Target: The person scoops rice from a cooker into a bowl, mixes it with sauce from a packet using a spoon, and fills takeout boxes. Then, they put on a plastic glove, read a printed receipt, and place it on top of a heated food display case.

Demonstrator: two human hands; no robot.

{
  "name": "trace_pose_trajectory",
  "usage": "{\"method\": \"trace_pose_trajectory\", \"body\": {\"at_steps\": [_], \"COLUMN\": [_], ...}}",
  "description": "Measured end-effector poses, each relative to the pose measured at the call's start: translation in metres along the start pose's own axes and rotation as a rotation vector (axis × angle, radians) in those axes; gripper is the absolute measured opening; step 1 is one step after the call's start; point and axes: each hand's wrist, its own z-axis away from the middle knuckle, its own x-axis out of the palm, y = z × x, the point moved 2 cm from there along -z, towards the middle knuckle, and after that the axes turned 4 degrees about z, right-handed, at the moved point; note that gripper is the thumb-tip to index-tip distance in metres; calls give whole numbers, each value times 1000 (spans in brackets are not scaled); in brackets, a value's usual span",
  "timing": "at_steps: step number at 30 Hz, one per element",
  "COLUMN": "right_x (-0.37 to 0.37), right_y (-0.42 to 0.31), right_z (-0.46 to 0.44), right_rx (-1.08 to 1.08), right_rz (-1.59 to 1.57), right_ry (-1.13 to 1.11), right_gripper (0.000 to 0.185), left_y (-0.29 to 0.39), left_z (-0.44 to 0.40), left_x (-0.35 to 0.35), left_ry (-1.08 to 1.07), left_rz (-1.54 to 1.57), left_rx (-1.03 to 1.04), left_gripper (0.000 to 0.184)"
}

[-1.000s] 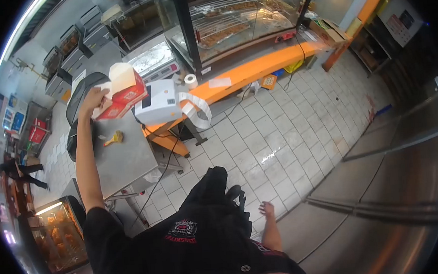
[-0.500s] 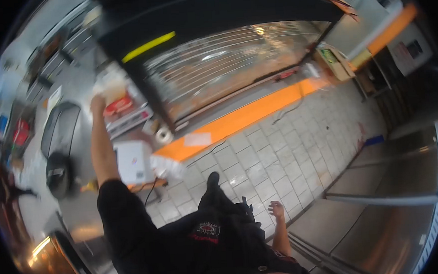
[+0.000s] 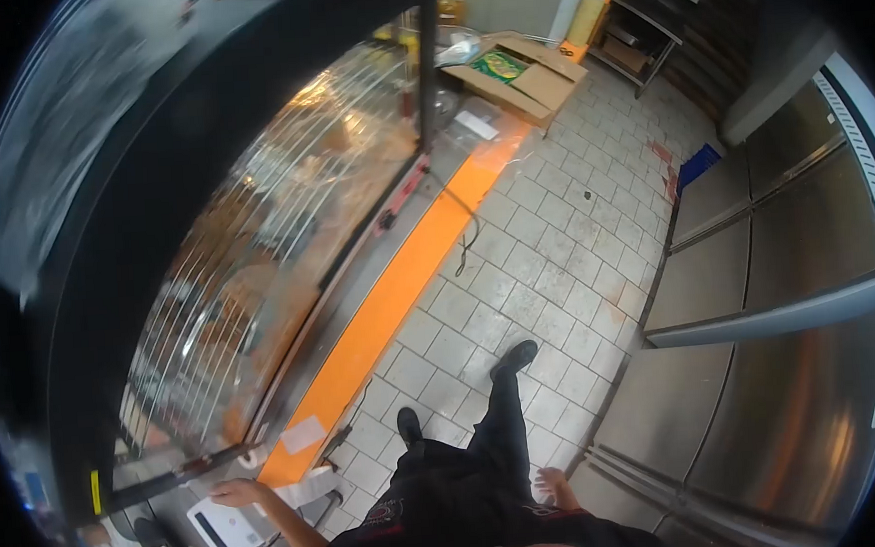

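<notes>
White printer (image 3: 238,527) at near left could be knocked askew should the left hand (image 3: 239,492) at its edge, grip and contact unclear, swing low, while the right hand (image 3: 550,483) hangs empty, fingers loosely spread.

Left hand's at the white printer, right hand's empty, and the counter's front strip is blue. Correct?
Not quite: the counter's front strip is orange, not blue, as the head view shows. The rest stands: left hand at the white printer, right hand empty.
</notes>
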Motion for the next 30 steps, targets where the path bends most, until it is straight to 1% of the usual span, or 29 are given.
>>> {"method": "trace_pose_trajectory", "body": {"at_steps": [1, 2, 3, 4, 5, 6, 8, 9, 10, 11, 12, 13, 14, 15, 16, 17, 19, 21, 22, 23, 24, 25, 26, 27, 28, 29, 30], "right_x": [-18, -34, -37, -46, -52, -37, -74, -83, -93, -102, -100, -72, -56, -53, -54, -59, -65, -85, -102, -127, -161, -179, -169, -218, -264, -244, -232], "right_y": [2, 6, -3, -10, -62, -139, -224, -281, -351, -410, -491, -563, -630, -681, -725, -759, -822, -855, -863, -857, -846, -825, -809, -771, -735, -721, -711], "right_z": [-19, -67, -90, -112, -105, -57, -120, -153, -177, -181, -141, -72, -24, -6, 10, 17, 22, 9, -11, -40, -78, -97, -57, -107, -162, -125, -98], "right_rx": [46, -127, -306, -474, -307, -109, 0, -252, -502, -737, -627, -765, -770, -855, -978, -991, -1013, -948, -930, -905, -887, -813, -526, -818, -341, -461, -396], "right_rz": [-102, -96, -112, -147, 22, 163, 156, 357, 565, 775, 471, 442, 284, 245, 232, 220, 189, 323, 298, 276, 420, 277, -118, 467, -67, -106, -91], "right_ry": [-138, -246, -358, -470, -269, -104, -3, 75, 161, 241, 159, 259, 205, 215, 173, 164, 150, 253, 259, 268, 319, 319, 199, 151, 125, 101, 133], "right_gripper": [32, 31, 30, 30, 27, 25, 17, 20, 26, 32, 33, 33, 33, 33, 32, 31, 27, 30, 31, 32, 33, 31, 27, 24, 25, 23, 23], "left_y": [1, 18, 29, 23, 15, 21, 94, 155, 250, 361, 432, 504, 544, 604, 649, 691, 760, 816, 835, 841, 851, 861, 856, 849, 844, 842, 836], "left_z": [45, 94, 138, 179, 234, 302, 392, 447, 483, 504, 527, 546, 571, 584, 599, 617, 647, 671, 685, 700, 714, 725, 739, 752, 763, 772, 780], "left_x": [-1, -2, -3, 8, 20, 34, 47, 65, 70, 64, 81, 92, 127, 142, 170, 200, 274, 351, 397, 448, 497, 540, 575, 599, 613, 622, 626], "left_ry": [-95, -212, -326, -363, -398, -602, -966, -1115, -1156, -1271, -1225, -1391, -1411, -1499, -1409, -1437, -1407, -1331, -1289, -1252, -1209, -1222, -1250, -1274, -1154, -1133, -1118], "left_rz": [-30, -206, -388, -276, -160, -74, 215, 419, 438, 430, 705, 771, 848, 850, 875, 918, 837, 875, 752, 625, 499, 346, 177, 8, 17, 6, -13], "left_rx": [-37, 10, 58, 200, 323, 236, 100, 10, 244, 219, 282, 117, 264, 262, 495, 521, 630, 644, 715, 778, 837, 902, 962, 1018, 1084, 1091, 1107], "left_gripper": [40, 37, 37, 34, 32, 37, 46, 43, 35, 31, 27, 26, 24, 22, 22, 24, 26, 23, 21, 19, 18, 18, 18, 19, 20, 20, 21]}}
